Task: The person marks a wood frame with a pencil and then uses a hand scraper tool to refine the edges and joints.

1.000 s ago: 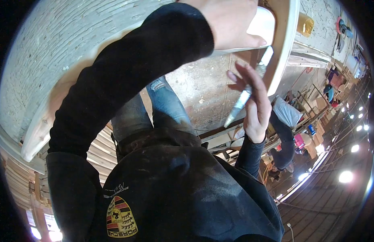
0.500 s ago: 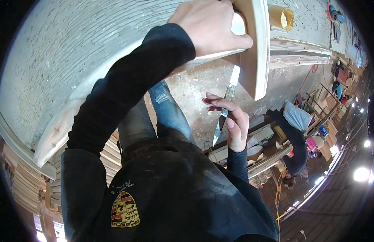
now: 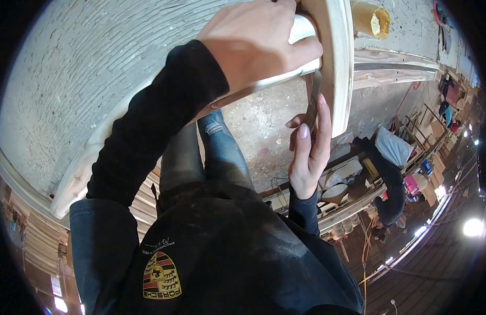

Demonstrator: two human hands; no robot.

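Observation:
My left hand [image 3: 258, 42] is closed over a pale, curved wooden rail [image 3: 274, 77], its thumb lying near the joint with a thick upright wooden piece [image 3: 334, 63]. The fingertips pass partly out of sight at the top edge. My right hand [image 3: 310, 152], below and to the right, pinches a slim flat-bladed tool like a putty knife [image 3: 317, 84] between thumb and fingers. Its blade points up into the corner where rail and upright piece meet, just below my left thumb. The tool's lower end is hidden behind my fingers.
A yellowish cylinder [image 3: 370, 20] lies on the worn, ridged surface [image 3: 122, 58] beyond the wood. Another wooden rail [image 3: 392, 73] extends right. A person in dark clothing [image 3: 382, 178] bends by a cluttered bench. Stacked wooden strips [image 3: 41, 241] stand at the left.
My right hand has moved up and turned the tool more upright, bringing its blade from below the wood to the corner. My left hand has shifted slightly left, still on the rail.

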